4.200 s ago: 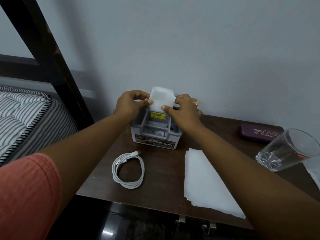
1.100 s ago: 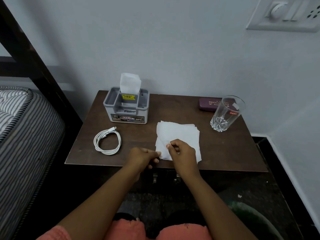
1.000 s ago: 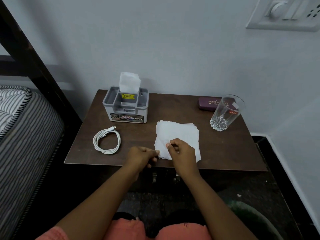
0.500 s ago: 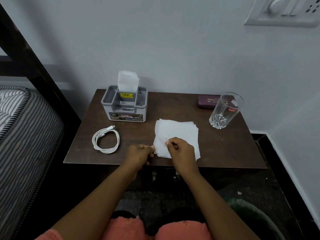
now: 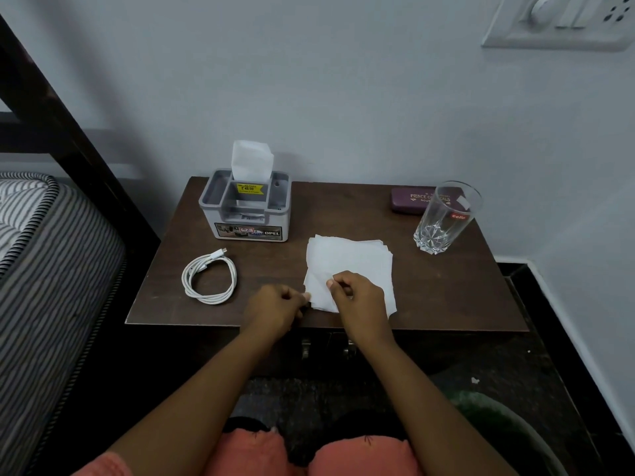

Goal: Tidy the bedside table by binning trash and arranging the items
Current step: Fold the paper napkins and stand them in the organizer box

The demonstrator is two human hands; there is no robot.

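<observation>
A stack of white tissues [image 5: 350, 259] lies near the front middle of the dark wooden bedside table [image 5: 446, 297]. My left hand [image 5: 275, 307] pinches the stack's near left corner. My right hand [image 5: 357, 297] pinches a tissue on the stack's near part and covers that edge. A grey organiser box [image 5: 245, 214] stands at the back left with a folded tissue [image 5: 251, 161] sticking up out of it. A coiled white cable [image 5: 209, 278] lies at the front left.
An empty drinking glass [image 5: 445, 218] stands at the back right, in front of a maroon spectacle case [image 5: 412, 201]. A striped mattress [image 5: 44, 269] and a dark bed post are on the left. A green bin rim [image 5: 498, 417] shows on the floor at the lower right.
Both hands left the tissue in the grey box and came to the tissue stack at the table's front. Over the last second they have barely shifted.
</observation>
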